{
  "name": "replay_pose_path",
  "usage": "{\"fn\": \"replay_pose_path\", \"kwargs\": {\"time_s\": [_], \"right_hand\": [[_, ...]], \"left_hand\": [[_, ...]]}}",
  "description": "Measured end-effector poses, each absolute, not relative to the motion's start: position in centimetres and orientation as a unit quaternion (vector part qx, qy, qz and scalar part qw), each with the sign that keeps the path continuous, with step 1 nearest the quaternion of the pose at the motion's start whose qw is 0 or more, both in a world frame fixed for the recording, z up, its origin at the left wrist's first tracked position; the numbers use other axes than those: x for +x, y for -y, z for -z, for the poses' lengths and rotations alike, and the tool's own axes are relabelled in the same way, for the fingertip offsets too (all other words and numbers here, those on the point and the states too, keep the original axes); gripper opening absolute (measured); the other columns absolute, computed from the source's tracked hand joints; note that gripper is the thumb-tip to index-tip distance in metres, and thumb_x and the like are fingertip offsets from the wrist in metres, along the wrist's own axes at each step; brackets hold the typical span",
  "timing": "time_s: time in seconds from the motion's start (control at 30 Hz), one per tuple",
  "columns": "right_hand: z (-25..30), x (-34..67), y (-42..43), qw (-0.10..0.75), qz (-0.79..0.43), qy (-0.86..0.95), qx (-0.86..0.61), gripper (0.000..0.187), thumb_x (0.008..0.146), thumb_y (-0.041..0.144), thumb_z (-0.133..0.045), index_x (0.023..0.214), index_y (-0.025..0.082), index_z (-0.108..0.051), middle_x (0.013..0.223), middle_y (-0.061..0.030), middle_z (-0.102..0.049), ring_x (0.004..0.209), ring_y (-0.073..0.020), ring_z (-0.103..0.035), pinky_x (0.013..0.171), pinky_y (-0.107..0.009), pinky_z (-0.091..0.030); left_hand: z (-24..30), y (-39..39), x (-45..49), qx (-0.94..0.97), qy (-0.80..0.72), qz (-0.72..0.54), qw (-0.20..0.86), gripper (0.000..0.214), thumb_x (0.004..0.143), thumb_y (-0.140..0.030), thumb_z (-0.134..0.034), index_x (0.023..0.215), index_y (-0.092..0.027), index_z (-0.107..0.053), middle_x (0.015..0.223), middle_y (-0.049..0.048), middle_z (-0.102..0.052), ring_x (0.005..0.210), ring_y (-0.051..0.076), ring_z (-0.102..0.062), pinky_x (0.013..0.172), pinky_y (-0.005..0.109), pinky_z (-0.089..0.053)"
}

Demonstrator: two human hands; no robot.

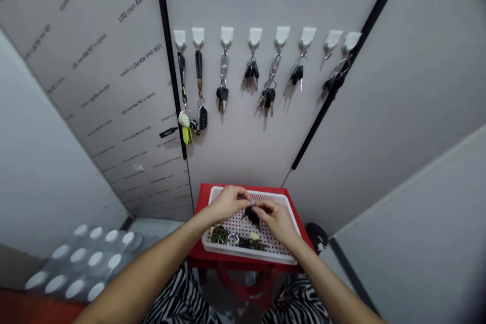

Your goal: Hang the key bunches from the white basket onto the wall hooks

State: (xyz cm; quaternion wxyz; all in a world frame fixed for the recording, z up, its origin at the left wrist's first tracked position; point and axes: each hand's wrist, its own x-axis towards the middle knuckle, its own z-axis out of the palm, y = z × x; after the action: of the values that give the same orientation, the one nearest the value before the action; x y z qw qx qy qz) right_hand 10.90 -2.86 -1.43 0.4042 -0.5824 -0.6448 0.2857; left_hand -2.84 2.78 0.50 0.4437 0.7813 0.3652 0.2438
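Both my hands meet over a white perforated tray on a red stool. My left hand and my right hand pinch the same small bunch of black keys between their fingertips, just above the tray. More key bunches and a round green keyring lie in the tray near its front edge.
On the grey wall above, a row of white hooks holds key bunches; the hook second from the right is bare. A pack of bottles with white caps stands on the floor at the left. A black object lies right of the stool.
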Motion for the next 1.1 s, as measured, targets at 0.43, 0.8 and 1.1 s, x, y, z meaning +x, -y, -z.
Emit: {"fn": "replay_pose_path", "kwargs": {"time_s": [0.43,0.8,1.1], "right_hand": [[-11.7,14.6,0.0,0.576,-0.206,0.579,-0.540,0.017,0.059,0.030,-0.048,0.056,0.013,-0.049,0.048,0.0027,-0.046,0.046,-0.0066,-0.040,0.048,-0.019,-0.034],[-25.2,19.4,-4.5,0.636,-0.079,0.514,-0.570,0.006,0.059,0.018,-0.046,0.055,0.014,-0.046,0.054,0.0009,-0.051,0.043,-0.0040,-0.043,0.037,-0.014,-0.032],[-26.6,20.7,-7.2,0.610,-0.095,0.483,-0.620,0.010,0.060,0.013,-0.046,0.051,0.014,-0.043,0.050,0.0014,-0.049,0.039,-0.0032,-0.043,0.034,-0.012,-0.033]], "left_hand": [[-11.1,-5.1,2.7,0.759,-0.315,-0.433,0.371,0.020,0.060,-0.013,-0.042,0.077,-0.012,-0.052,0.071,0.0026,-0.056,0.064,0.009,-0.049,0.062,0.020,-0.039],[-22.3,-5.3,7.5,0.871,-0.299,-0.386,0.060,0.034,0.063,-0.016,-0.041,0.096,-0.017,-0.046,0.096,0.0051,-0.049,0.085,0.016,-0.047,0.075,0.027,-0.037],[-22.1,-5.9,7.8,0.881,-0.347,-0.320,0.017,0.035,0.065,-0.015,-0.038,0.100,-0.016,-0.042,0.102,0.0073,-0.044,0.092,0.018,-0.043,0.078,0.028,-0.035]]}}
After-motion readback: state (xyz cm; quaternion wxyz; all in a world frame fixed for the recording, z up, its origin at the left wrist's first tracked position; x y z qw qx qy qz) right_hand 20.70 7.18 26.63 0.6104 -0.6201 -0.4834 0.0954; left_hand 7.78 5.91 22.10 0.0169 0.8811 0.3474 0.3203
